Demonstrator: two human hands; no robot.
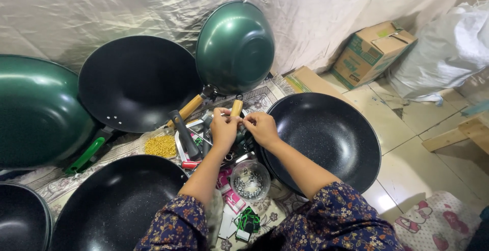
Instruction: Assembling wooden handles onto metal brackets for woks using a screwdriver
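Note:
My left hand (223, 127) and my right hand (261, 128) meet above a pile of small hardware, fingertips pinched together on something too small to make out, right next to a wooden pan handle (236, 107). The right hand lies over the left rim of a black speckled wok (326, 141). Under the hands are metal brackets and a black handle (184, 135). A round clear container of small metal screws (250, 180) sits just below my wrists.
Woks surround me: a green one (235, 45) leaning on the draped wall, a black one (135, 80), a green one (35, 111) at left, black ones (114, 205) near me. A pile of yellow plugs (161, 145), cardboard boxes (372, 52) and a white sack (448, 52) at right.

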